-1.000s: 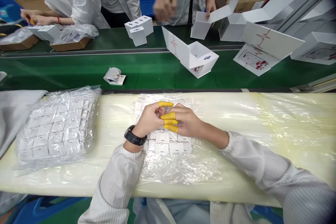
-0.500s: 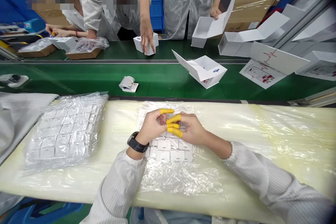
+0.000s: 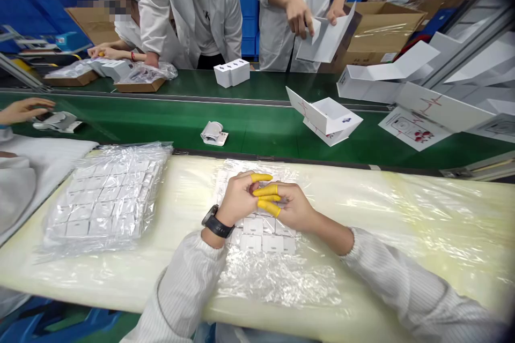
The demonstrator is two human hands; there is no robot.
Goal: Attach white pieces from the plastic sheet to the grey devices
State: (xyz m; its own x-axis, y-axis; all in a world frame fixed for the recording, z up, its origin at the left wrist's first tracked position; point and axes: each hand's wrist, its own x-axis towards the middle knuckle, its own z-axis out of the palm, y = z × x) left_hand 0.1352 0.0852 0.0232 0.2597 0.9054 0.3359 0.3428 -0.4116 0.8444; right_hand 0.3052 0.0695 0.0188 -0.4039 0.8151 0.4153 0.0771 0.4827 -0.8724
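Small white packets (image 3: pixel 261 233) lie in rows on crinkled plastic film (image 3: pixel 277 278) beneath both hands; they look light and slippery, best pinched by an edge. Left hand (image 3: pixel 237 201) and right hand (image 3: pixel 295 206) press fingertips together; whether they grip anything, I cannot tell.

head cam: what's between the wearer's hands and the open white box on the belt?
In the head view, between the hands and the open white box: crinkled clear film, the bench's dark edge, then bare green belt.

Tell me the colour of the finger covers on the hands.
Yellow finger covers, seen in the head view.
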